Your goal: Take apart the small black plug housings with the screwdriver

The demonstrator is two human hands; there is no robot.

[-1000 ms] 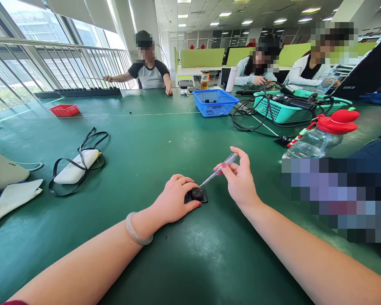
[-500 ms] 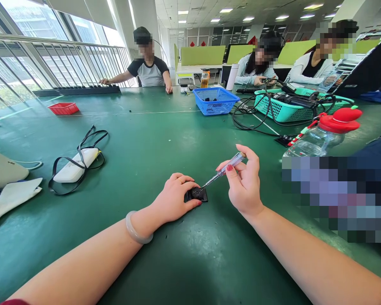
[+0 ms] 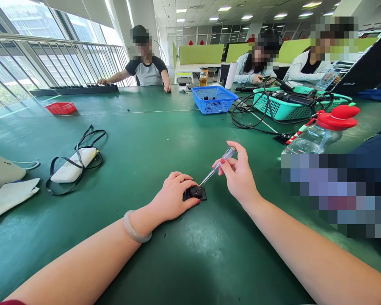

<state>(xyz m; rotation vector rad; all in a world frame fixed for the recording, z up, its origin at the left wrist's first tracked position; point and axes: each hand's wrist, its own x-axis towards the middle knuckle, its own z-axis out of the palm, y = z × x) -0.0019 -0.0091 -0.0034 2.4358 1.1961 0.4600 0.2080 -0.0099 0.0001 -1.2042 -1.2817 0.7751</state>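
A small black plastic part with a round raised middle (image 3: 196, 192) lies flat on the green table. My left hand (image 3: 174, 195) grips it from the left, thumb on the near side and fingers on the far side, covering its left end. In my right hand (image 3: 238, 176) is a screwdriver with a clear handle (image 3: 225, 159), held slanted between thumb and fingers, the index finger at the handle's end. Its tip meets the far edge of the black part; whether it sits in a screw is too small to tell.
To the left lie a white power bank (image 3: 74, 166) with a black strap and a red tray (image 3: 61, 108). Farther back stand a blue basket (image 3: 214, 101) and a teal basket (image 3: 277, 108) with cables. A red-lidded bottle (image 3: 320, 133) is at right. Several people sit around the table.
My right hand and the screwdriver have shifted slightly left, and the screwdriver stands a little steeper. My left hand keeps its hold on the black part. The whole view has moved slightly.
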